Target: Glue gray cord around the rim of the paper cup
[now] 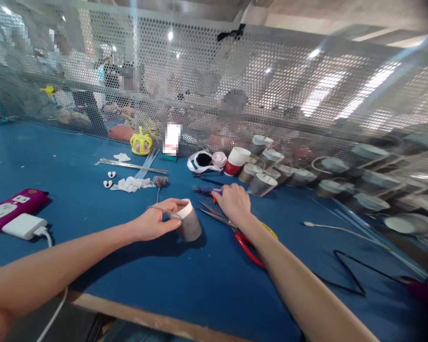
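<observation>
My left hand [163, 219] pinches the rim of a small grey cup [191, 227] with a white inside, which tilts just over the blue table. Grey yarn runs across my left fingers from a small ball of yarn [160, 181] behind them. My right hand [232, 202] is closed over a blue tool with orange-red parts [204, 190]. My fingers hide most of that tool, so its exact kind is unclear. Under my right wrist lie open scissors [248, 248] with red and yellow handles, blades pointing left toward the cup.
Several grey covered cups [262, 184] crowd the right back, beside a red and white paper cup [236, 160]. A yellow crown-shaped piece [141, 142], ribbon [196, 166] and metal rods [133, 166] lie behind. A purple case [17, 206] and white charger [24, 225] sit left. Perforated mesh borders the table.
</observation>
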`<state>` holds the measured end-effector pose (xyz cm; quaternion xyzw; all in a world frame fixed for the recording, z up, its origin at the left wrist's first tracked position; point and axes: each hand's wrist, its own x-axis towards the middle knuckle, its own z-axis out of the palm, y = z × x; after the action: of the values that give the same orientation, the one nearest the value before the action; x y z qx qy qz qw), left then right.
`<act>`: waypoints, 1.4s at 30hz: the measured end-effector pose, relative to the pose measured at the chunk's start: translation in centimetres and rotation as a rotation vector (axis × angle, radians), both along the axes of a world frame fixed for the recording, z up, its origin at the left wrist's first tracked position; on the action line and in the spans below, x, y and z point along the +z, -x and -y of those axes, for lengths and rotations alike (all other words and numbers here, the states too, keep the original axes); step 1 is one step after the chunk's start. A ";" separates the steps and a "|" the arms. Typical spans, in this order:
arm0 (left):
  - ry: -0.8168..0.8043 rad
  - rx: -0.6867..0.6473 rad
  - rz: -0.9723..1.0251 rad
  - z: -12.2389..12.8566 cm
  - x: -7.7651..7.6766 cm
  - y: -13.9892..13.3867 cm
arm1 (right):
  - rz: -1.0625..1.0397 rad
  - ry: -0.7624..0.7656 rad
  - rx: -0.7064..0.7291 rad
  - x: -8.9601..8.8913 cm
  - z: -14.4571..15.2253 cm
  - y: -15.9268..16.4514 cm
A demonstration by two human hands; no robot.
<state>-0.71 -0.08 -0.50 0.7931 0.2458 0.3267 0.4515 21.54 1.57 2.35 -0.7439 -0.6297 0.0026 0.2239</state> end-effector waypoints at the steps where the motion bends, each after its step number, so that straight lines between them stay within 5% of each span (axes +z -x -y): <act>1: 0.002 -0.001 0.015 0.0 -0.1 0.0 | 0.013 -0.034 0.074 0.7 0.6 1.1; 5: 0.008 -0.009 0.074 -0.1 -0.8 0.0 | 0.052 -0.142 0.575 2.7 3.4 6.1; 8: 0.021 0.025 0.078 -0.3 -1.2 0.0 | 0.198 -0.185 0.717 2.9 4.4 8.7; 11: -0.020 0.023 0.062 -0.4 -1.1 -0.1 | 0.179 -0.151 0.708 2.8 4.3 9.2; 14: -0.066 -0.007 0.047 -0.5 -0.8 -0.1 | -0.052 -0.161 0.640 3.1 4.3 8.0; 20: 0.067 -0.095 0.150 -0.6 -0.8 0.1 | -0.413 -0.103 0.349 2.9 4.8 4.7; 25: 0.155 -0.149 0.177 -0.2 -0.5 0.2 | -0.587 -0.074 0.312 1.5 5.0 3.0; 42: 0.366 -0.216 0.239 0.2 0.1 0.0 | -0.668 -0.060 0.255 1.2 6.6 2.5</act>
<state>-0.69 -0.29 -0.42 0.6756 0.1594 0.3178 0.6458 18.99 -5.03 3.54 -0.6106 -0.6091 0.2549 0.4372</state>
